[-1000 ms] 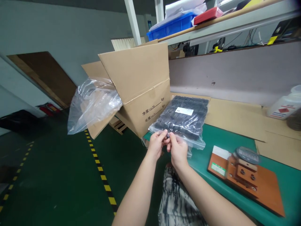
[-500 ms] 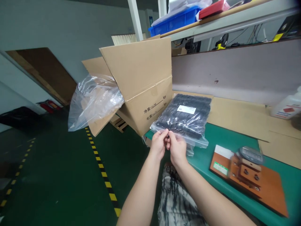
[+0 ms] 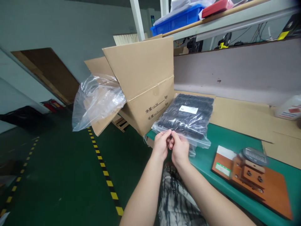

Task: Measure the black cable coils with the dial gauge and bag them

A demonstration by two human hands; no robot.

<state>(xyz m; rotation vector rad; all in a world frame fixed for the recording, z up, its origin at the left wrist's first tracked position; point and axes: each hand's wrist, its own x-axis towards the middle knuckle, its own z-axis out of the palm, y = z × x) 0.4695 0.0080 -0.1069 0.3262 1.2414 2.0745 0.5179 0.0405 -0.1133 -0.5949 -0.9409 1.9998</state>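
A clear zip-lock bag [image 3: 188, 114] full of black, ribbed-looking parts lies on the green-topped bench [image 3: 204, 161], a white label on its upper face. My left hand [image 3: 161, 144] pinches the bag's near edge between thumb and fingers. Right beside it, my right hand [image 3: 180, 149] grips the same edge, the two thumbs nearly meeting. The fingertips hide the bit of plastic between them. Just left of the bag stands an open cardboard box [image 3: 141, 84] with handwritten weights on its side.
A clear plastic liner [image 3: 98, 100] hangs out over the box's flap. To the right is an orange-brown fixture [image 3: 275, 185] with a digital gauge [image 3: 254, 156]. Flat cardboard [image 3: 237, 119] and a white bottle [image 3: 290, 108] are farther back. A blue bin [image 3: 178, 20] sits on the shelf above.
The whole view has shifted slightly, so everything appears a little farther right. Both hands keep their pinch on the bag's near edge.
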